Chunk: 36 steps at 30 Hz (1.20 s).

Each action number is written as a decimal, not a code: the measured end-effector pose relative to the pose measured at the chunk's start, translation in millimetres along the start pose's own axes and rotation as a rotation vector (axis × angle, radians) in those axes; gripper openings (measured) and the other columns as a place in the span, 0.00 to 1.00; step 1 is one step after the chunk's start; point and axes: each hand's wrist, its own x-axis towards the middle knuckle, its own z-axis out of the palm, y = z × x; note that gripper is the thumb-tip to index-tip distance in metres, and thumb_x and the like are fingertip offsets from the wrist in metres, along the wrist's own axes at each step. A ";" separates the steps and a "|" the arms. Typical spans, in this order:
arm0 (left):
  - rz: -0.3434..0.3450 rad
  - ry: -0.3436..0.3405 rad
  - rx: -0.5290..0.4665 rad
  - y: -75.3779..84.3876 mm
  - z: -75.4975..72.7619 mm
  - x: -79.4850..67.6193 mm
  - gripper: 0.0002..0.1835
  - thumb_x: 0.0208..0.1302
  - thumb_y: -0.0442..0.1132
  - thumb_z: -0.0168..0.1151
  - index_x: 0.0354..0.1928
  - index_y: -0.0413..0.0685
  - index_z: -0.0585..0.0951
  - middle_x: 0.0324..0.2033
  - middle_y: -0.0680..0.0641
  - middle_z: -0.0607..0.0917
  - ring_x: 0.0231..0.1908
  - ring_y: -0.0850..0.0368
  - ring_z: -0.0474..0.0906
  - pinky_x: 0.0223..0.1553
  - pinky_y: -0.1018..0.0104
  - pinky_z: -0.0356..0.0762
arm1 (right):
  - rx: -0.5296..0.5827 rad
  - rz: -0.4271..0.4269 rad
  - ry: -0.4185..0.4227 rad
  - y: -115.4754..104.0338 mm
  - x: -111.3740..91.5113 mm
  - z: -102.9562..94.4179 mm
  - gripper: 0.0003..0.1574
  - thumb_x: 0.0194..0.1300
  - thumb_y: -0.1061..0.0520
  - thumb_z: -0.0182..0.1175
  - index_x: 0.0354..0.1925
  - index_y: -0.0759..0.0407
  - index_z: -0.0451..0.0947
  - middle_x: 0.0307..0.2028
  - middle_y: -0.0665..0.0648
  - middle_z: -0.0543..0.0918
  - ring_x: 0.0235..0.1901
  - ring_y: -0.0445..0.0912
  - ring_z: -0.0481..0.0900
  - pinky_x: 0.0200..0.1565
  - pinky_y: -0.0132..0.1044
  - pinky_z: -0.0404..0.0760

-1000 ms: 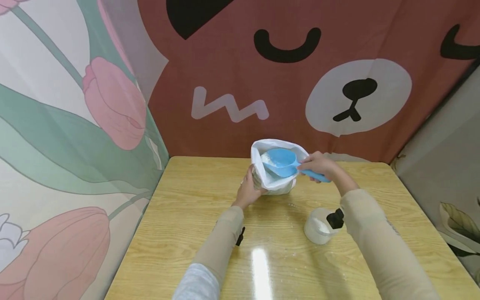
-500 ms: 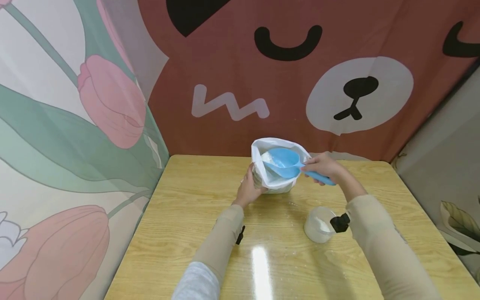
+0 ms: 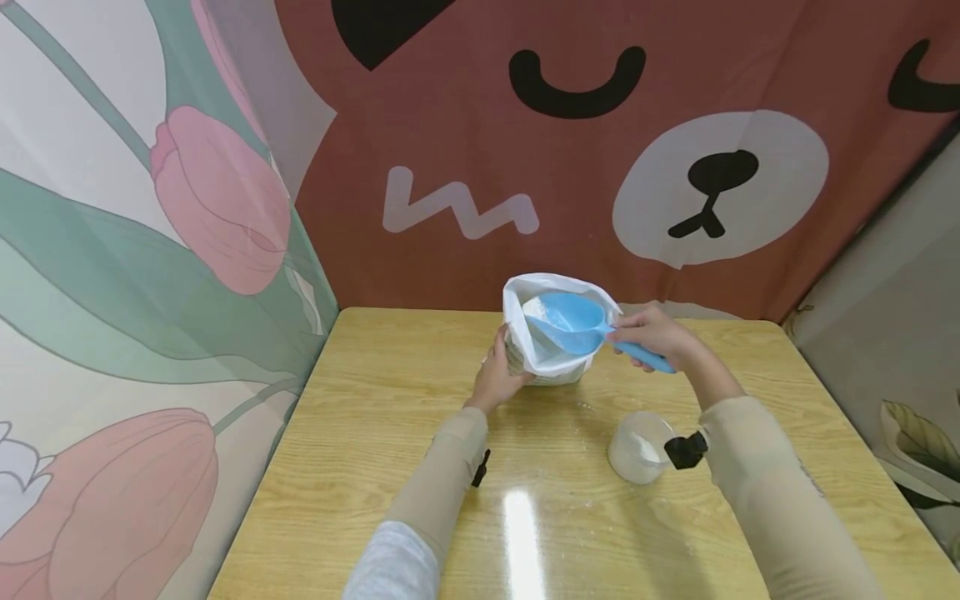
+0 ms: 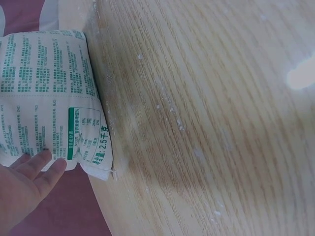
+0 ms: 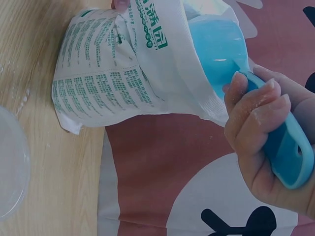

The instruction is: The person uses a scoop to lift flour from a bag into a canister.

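Observation:
A white cloth bag (image 4: 49, 88) with green print stands on the table, its mouth wide open in the head view. My left hand (image 3: 497, 379) holds the bag's left side, thumb near the rim and fingers along its side. With curled fingers my right hand (image 3: 654, 335) grips the handle of a blue scoop (image 3: 573, 323), whose bowl lies within the bag's mouth. White powder (image 3: 534, 308) shows at the scoop's far left edge. In the right wrist view, powder dusts the fingers (image 5: 261, 115) on the handle. How deep the bag is filled is hidden.
A clear round tub (image 3: 632, 461) with white powder inside stands on the wooden table (image 3: 360, 417), below the right forearm. Powder specks (image 4: 179, 123) lie scattered near the bag. A printed curtain (image 3: 450, 267) hangs right behind the table's back edge.
My right hand and the scoop have shifted slightly right, drawing the scoop's bowl toward the bag's right rim. My left hand and the bag stay nearly the same.

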 end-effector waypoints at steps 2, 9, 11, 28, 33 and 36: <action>-0.003 -0.001 0.000 0.1 0.0 -0.1 0.55 0.48 0.51 0.68 0.69 0.60 0.39 0.63 0.40 0.59 0.57 0.43 0.63 0.50 0.49 0.66 | 0.006 0.000 0.005 0.6 -0.7 0.3 0.23 0.65 0.57 0.52 0.50 0.75 0.69 0.22 0.55 0.75 0.13 0.41 0.67 0.16 0.31 0.68; -0.006 -0.002 -0.001 1.1 0.2 -0.4 0.55 0.48 0.51 0.67 0.69 0.61 0.39 0.62 0.40 0.60 0.56 0.43 0.64 0.50 0.49 0.67 | 0.005 -0.002 0.017 1.5 -3.6 0.3 0.25 0.65 0.56 0.52 0.52 0.75 0.68 0.23 0.54 0.76 0.13 0.41 0.67 0.17 0.31 0.69; -0.005 -0.002 0.000 1.3 0.0 -0.6 0.55 0.48 0.52 0.67 0.69 0.61 0.39 0.62 0.40 0.60 0.56 0.43 0.64 0.49 0.49 0.67 | 0.008 -0.001 0.017 1.2 -4.7 0.2 0.25 0.65 0.56 0.53 0.52 0.75 0.68 0.23 0.55 0.76 0.13 0.41 0.67 0.17 0.31 0.69; -0.011 0.001 -0.002 3.5 -1.1 -1.2 0.54 0.48 0.51 0.67 0.69 0.60 0.40 0.62 0.40 0.61 0.56 0.43 0.63 0.50 0.48 0.66 | 0.085 0.001 -0.005 2.2 -15.6 2.7 0.24 0.64 0.56 0.53 0.49 0.76 0.69 0.22 0.55 0.76 0.12 0.40 0.68 0.16 0.30 0.69; -0.007 -0.001 -0.001 3.5 -1.2 -1.6 0.54 0.48 0.52 0.67 0.69 0.60 0.40 0.62 0.40 0.61 0.57 0.44 0.63 0.50 0.49 0.66 | 0.097 -0.001 -0.012 3.6 -18.9 3.5 0.23 0.64 0.56 0.53 0.49 0.75 0.69 0.23 0.55 0.76 0.12 0.39 0.68 0.16 0.29 0.69; -0.004 0.000 0.010 3.2 -1.8 -2.0 0.54 0.49 0.52 0.66 0.69 0.60 0.39 0.62 0.39 0.61 0.56 0.43 0.64 0.50 0.48 0.66 | 0.091 -0.005 -0.014 3.2 -21.8 3.9 0.22 0.64 0.55 0.53 0.46 0.74 0.71 0.23 0.55 0.77 0.13 0.39 0.68 0.16 0.29 0.69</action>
